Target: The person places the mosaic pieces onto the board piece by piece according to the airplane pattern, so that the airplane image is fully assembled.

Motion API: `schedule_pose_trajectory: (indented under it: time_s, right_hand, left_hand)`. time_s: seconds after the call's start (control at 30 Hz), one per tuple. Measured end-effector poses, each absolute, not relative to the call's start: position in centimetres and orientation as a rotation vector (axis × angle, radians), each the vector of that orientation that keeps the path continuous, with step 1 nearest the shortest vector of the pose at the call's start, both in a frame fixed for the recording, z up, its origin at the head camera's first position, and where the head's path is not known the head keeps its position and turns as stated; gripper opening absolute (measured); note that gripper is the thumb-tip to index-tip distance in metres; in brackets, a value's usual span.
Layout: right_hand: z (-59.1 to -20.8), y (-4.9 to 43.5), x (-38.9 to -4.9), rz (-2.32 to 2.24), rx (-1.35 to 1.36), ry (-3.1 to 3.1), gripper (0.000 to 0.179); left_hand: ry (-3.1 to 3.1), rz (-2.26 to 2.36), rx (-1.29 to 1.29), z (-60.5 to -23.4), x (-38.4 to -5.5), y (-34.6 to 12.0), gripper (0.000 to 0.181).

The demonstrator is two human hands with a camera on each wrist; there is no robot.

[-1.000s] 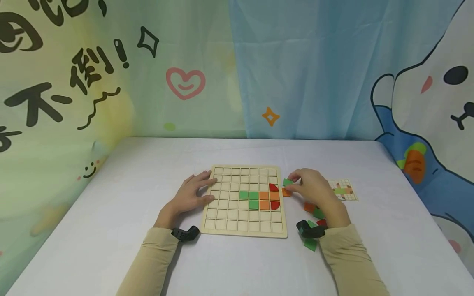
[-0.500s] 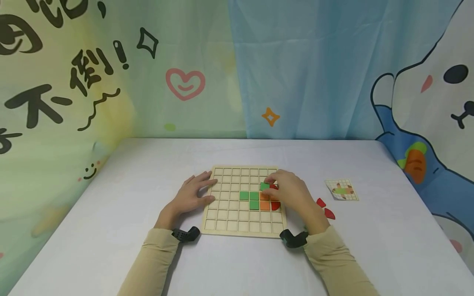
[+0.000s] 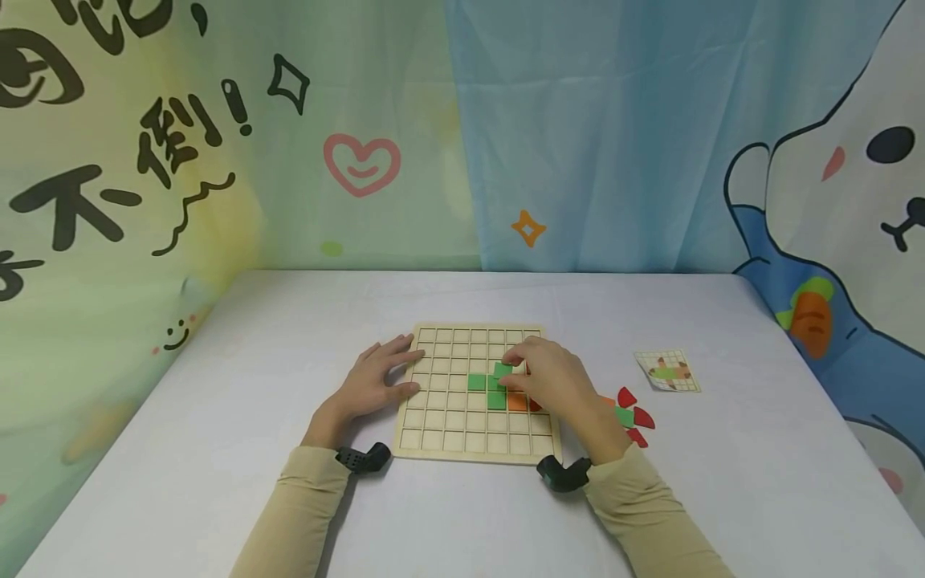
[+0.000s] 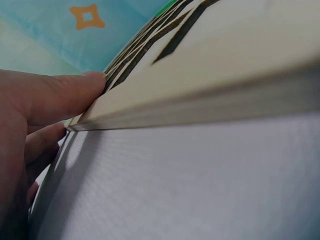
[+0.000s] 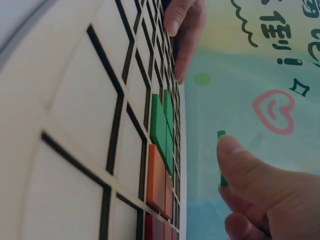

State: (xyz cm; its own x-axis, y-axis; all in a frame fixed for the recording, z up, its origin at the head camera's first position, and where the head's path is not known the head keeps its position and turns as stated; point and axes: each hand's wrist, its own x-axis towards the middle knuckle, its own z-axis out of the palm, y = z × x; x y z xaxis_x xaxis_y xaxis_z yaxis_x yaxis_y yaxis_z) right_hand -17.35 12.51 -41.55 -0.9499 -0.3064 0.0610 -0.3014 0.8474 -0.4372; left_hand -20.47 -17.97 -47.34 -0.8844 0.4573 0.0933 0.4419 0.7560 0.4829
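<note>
A pale wooden grid board [image 3: 442, 441] lies on the white table. My left hand [image 3: 371, 384] rests on its left edge with fingers spread; in the left wrist view the thumb [image 4: 75, 97] reaches over the rim. Above the board, my right hand [image 3: 555, 381] pinches a green square tile [image 3: 502, 369] between thumb and fingers; the right wrist view shows that tile edge-on [image 5: 221, 134], raised off the grid. Seated in the cells are green tiles [image 3: 476, 382] and an orange tile [image 3: 516, 400]. Part of a red curved piece [image 3: 535, 405] shows beneath the right hand, which hides other pieces.
Right of the board, loose red pieces [image 3: 643, 417], a green tile [image 3: 624, 417] and an orange one lie on the table, partly behind the right wrist. A small printed pattern card [image 3: 668, 371] lies farther right. A printed curtain [image 3: 614, 144] hangs behind the table.
My right hand has carried the green tile from beside the board leftward over the placed pieces, to the middle of the grid. My left hand stays at the left edge.
</note>
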Motion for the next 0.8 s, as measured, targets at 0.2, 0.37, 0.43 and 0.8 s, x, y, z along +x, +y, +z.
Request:
schedule_pose_trajectory:
  time_s: [0.2,0.37,0.43,0.8]
  right_hand:
    - [-41.6,12.2,-17.2,-0.707,-0.522,3.028,0.028]
    - [-41.8,11.7,-17.2,-0.708,-0.525,3.026,0.029]
    - [-41.8,11.4,-17.2,-0.710,-0.538,3.031,0.028]
    - [-42.2,9.6,-17.4,-0.688,-0.648,3.041,0.028]
  left_hand:
    - [2.920,0.793,0.754,-47.4,-20.5,-18.0,0.060]
    - [2.913,0.796,0.750,-47.2,-20.4,-18.0,0.060]
    - [2.909,0.800,0.749,-47.2,-20.4,-18.1,0.060]
    - [2.909,0.797,0.753,-47.2,-20.4,-17.9,0.060]
